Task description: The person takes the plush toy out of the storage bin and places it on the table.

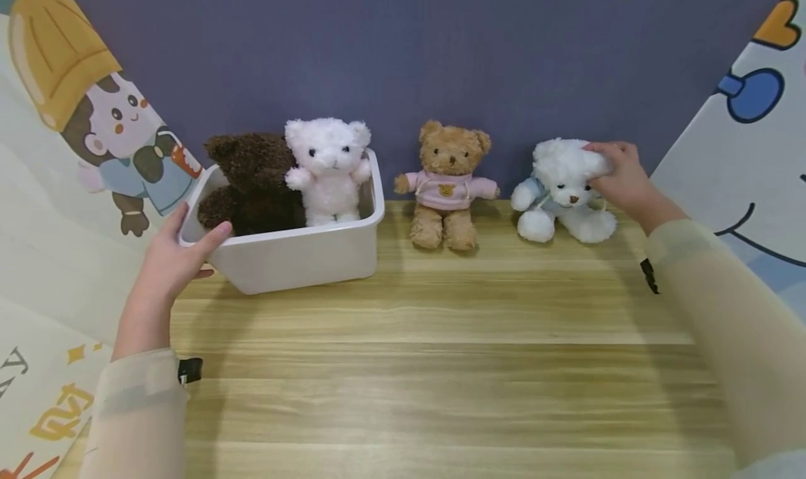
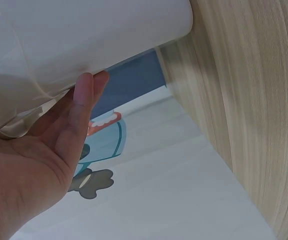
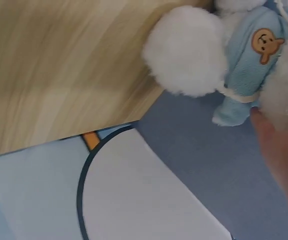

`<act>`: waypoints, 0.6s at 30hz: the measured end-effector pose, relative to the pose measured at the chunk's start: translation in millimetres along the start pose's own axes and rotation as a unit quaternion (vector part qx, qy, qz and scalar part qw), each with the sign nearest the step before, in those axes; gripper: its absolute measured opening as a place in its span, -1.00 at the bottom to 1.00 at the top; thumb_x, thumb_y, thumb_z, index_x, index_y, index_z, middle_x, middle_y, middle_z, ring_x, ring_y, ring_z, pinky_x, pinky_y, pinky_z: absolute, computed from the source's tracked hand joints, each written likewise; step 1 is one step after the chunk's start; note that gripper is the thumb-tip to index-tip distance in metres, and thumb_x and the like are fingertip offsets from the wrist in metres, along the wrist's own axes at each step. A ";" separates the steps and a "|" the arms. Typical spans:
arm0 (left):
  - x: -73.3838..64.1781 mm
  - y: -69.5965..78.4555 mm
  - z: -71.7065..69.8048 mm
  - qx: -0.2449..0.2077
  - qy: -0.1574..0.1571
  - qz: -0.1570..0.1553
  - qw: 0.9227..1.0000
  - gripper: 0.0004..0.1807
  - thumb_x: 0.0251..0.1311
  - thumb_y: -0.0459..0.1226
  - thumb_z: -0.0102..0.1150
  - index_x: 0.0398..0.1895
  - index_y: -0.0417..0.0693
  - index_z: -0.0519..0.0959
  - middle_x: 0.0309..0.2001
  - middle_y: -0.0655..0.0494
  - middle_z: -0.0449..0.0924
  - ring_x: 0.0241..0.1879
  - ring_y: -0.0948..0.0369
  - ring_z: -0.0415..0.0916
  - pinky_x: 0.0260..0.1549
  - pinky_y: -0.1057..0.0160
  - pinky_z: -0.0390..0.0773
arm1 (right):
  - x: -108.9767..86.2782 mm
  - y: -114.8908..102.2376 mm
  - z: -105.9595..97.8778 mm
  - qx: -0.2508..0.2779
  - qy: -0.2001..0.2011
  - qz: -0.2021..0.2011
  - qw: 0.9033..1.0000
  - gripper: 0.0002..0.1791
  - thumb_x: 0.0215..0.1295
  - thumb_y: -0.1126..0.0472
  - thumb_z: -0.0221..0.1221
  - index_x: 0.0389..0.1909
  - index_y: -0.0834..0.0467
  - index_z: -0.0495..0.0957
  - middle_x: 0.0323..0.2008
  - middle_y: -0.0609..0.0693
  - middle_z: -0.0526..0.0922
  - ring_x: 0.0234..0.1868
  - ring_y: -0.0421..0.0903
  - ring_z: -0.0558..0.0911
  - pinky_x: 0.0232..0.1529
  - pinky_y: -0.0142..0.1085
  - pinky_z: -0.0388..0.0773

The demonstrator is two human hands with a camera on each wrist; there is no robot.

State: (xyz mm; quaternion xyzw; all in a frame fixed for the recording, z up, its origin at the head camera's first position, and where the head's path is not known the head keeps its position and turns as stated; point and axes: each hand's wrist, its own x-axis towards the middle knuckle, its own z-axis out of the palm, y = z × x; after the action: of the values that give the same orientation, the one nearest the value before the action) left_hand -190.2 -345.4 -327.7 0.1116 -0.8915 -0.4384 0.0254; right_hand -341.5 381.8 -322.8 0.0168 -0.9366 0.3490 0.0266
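Note:
My left hand [image 1: 171,259] grips the near left corner of a white plastic bin [image 1: 302,259], thumb on the rim and fingers around the outside. In the left wrist view the fingers [image 2: 76,115] lie against the bin's wall. Inside the bin are a dark brown teddy bear [image 1: 252,164] and a small white teddy bear [image 1: 331,178], side by side. My right hand [image 1: 630,182] holds the head of a white teddy bear [image 1: 569,178] in a light blue top, which sits on the table at the right. The right wrist view shows a bear patch on its blue top [image 3: 254,60].
A tan teddy bear [image 1: 450,178] in a pink hoodie stands between the bin and the white bear, by the dark blue back wall [image 1: 428,52]. White panels with cartoon prints flank the wooden table [image 1: 453,367] on both sides.

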 end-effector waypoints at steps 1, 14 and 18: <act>0.2 -0.3 -0.1 0.000 0.000 0.000 1.000 0.23 0.38 0.33 0.16 0.76 0.19 -0.44 0.72 -0.38 -0.28 0.49 -0.44 0.23 -0.37 0.27 0.82 | 1.9 -2.3 0.5 -0.003 0.003 0.004 1.000 -0.26 0.54 0.32 0.01 0.70 0.05 0.11 0.70 0.29 -0.43 0.68 0.49 -0.21 0.47 0.49 0.20; -1.4 0.3 1.3 0.008 0.005 -0.005 1.000 0.25 0.36 0.37 0.15 0.76 0.22 -0.45 0.72 -0.38 -0.26 0.47 -0.40 0.29 -0.31 0.21 0.84 | 20.0 -23.1 -2.2 -0.022 -0.004 0.011 1.000 -0.23 0.64 0.06 -0.13 0.77 -0.03 -0.15 0.70 0.26 -0.60 0.69 0.46 -0.41 0.60 0.51 -0.07; -1.6 0.5 0.2 0.010 0.003 -0.008 1.000 0.24 0.37 0.36 0.13 0.76 0.25 -0.46 0.72 -0.40 -0.27 0.47 -0.42 0.29 -0.30 0.25 0.83 | 19.8 -25.2 -3.1 -0.019 0.008 0.013 1.000 -0.22 0.65 0.03 -0.12 0.77 -0.02 -0.14 0.72 0.23 -0.53 0.71 0.42 -0.38 0.62 0.48 -0.07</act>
State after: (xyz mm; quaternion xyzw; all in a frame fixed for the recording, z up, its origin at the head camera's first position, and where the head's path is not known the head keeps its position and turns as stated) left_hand -188.7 -344.6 -327.3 0.1198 -0.8949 -0.4292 0.0233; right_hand -359.9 364.5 -302.7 0.0015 -0.9428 0.3319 0.0294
